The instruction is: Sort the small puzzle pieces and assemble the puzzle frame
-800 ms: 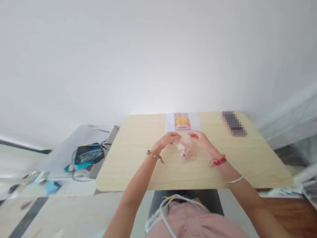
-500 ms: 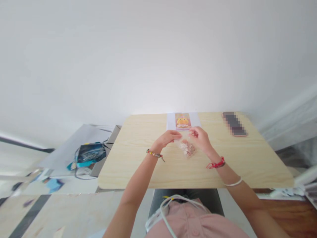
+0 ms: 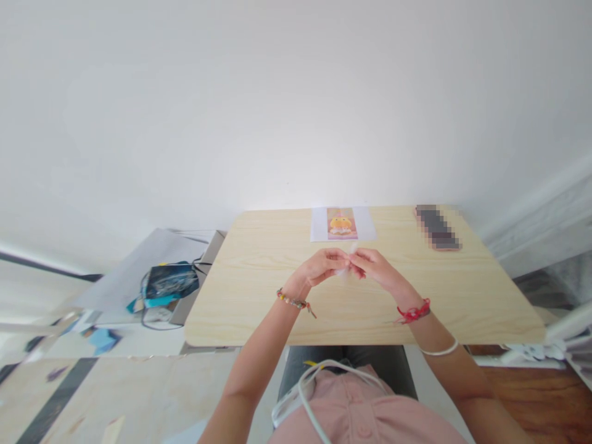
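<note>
Over the middle of a light wooden table [image 3: 259, 308], my left hand [image 3: 321, 268] and my right hand [image 3: 374, 266] meet fingertip to fingertip. Both pinch a small clear plastic bag [image 3: 348, 262], of which only a scrap shows between the fingers. My left wrist wears a beaded bracelet, my right a red cord and a thin bangle. A white sheet with a pink and yellow picture card [image 3: 341, 223] lies just beyond my hands near the table's far edge.
A phone [image 3: 437, 228] lies at the table's far right. To the left, a grey surface carries a blue-black bag [image 3: 169, 282] and cables. A white wall rises behind the table. White cables hang at my chest.
My hands have come together. The clear bag with pinkish bits, earlier hanging spread between them, is now gathered up and mostly hidden in my fingers.
</note>
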Available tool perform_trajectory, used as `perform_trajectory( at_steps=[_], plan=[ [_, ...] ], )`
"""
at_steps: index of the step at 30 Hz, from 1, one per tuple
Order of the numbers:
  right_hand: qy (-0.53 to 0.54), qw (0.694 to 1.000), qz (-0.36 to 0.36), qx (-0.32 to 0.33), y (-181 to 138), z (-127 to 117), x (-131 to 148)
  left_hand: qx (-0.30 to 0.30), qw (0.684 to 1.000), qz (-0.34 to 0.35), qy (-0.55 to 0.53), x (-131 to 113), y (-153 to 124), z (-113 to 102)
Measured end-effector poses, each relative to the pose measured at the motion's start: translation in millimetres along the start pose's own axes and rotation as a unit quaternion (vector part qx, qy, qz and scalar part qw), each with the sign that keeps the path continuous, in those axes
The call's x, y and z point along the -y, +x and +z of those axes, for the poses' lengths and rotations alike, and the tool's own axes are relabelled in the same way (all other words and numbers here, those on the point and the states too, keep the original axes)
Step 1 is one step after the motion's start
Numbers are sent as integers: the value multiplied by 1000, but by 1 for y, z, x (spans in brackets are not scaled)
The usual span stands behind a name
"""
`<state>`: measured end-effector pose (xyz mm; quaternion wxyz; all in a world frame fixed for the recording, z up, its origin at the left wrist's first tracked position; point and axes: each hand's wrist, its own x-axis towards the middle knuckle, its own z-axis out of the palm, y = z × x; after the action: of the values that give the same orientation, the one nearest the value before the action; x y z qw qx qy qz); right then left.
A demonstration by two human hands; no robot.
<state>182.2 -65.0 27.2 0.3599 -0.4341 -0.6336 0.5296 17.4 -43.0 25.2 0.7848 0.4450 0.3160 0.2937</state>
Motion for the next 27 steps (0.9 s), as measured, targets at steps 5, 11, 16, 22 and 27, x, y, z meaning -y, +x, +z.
perform_trajectory(
  at_steps=[5,11,16,22,27],
  plan=[
    [16,1000,-16,6,-7,1,4,24,999,-10,-33,1,-4,3],
    [17,998,-48,-28,-10,6,-1,5,999,2,-51,0,-7,14],
    [61,993,-49,-87,-7,13,-13,-63,996,41,-42,2,-11,28],
    [48,980,-49,-188,-8,24,-13,-228,926,185,238,13,-14,45],
    [-44,975,-46,-215,-11,26,-11,-321,817,226,421,23,-16,52]
  ],
)
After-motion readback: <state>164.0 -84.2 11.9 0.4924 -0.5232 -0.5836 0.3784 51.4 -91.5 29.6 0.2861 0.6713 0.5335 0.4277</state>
